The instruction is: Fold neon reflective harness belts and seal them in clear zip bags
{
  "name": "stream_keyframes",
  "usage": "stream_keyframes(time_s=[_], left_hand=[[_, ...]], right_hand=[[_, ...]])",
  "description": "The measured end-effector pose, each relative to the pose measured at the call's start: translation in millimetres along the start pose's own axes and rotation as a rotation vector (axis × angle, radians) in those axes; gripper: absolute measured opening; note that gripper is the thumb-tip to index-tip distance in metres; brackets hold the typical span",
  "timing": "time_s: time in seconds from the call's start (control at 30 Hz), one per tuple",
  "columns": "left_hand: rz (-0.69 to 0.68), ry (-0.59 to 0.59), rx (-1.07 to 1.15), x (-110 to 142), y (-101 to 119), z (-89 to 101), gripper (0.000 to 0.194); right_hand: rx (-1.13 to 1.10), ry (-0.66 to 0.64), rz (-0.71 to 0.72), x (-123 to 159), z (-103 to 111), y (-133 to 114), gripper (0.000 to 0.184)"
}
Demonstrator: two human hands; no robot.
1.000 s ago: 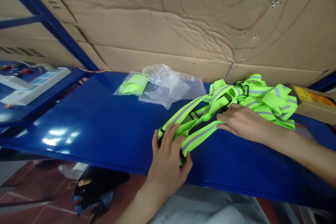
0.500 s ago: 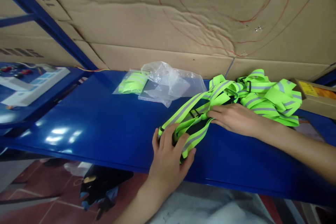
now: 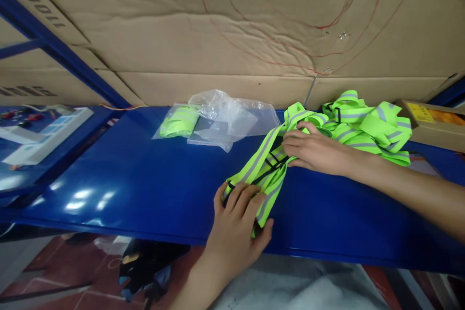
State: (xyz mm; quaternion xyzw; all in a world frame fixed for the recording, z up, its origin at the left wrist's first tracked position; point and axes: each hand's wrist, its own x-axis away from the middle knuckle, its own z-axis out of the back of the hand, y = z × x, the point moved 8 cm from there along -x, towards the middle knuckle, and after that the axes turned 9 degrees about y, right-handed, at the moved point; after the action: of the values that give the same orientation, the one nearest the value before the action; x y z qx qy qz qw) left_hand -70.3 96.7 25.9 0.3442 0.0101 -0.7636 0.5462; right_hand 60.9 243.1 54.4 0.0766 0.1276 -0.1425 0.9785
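Neon-green straps with a grey reflective stripe and black buckles, looking like a reflective harness (image 3: 258, 157), lie in long folds on a blue shelf (image 3: 145, 174). My left hand (image 3: 238, 220) grips their near end, fingers curled over the folds beside a black slider. Farther along, my right hand (image 3: 308, 150) has its fingers closed round the bunched straps. A loose heap of the same green straps (image 3: 374, 126) sits just behind my right wrist. What lies under both palms is hidden.
Behind the harness are clear plastic bags (image 3: 232, 123) and a bagged green bundle (image 3: 179, 121). An open cardboard box (image 3: 432, 126) stands at the right. A white power strip (image 3: 51, 138) lies at the left. Cardboard sheeting (image 3: 218, 43) backs the shelf.
My right hand has shifted slightly up the straps and closed more round them. The straps between my hands are gathered closer together. My left hand keeps its grip at the near end.
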Motion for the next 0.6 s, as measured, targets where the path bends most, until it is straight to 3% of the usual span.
stream_keyframes(time_s=[0.1,0.17,0.27,0.43,0.6], left_hand=[[-0.08,-0.086,0.051,0.8,6.9,-1.2,0.037],[-0.113,-0.114,0.073,1.9,9.3,-1.4,0.033],[-0.143,-0.093,0.09,4.1,11.9,0.3,0.024],[-0.204,-0.04,0.132,8.9,18.8,3.4,0.024],[-0.264,-0.017,0.134,13.0,23.1,6.7,0.028]], right_hand=[[0.063,0.029,0.025,3.2,-0.7,12.5,0.021],[0.122,0.015,0.052,4.6,-0.5,17.5,0.023],[0.238,-0.014,0.088,5.3,4.9,27.6,0.02],[0.363,-0.035,0.111,6.1,14.1,55.5,0.017],[0.362,-0.11,0.151,4.2,-2.5,62.1,0.019]])
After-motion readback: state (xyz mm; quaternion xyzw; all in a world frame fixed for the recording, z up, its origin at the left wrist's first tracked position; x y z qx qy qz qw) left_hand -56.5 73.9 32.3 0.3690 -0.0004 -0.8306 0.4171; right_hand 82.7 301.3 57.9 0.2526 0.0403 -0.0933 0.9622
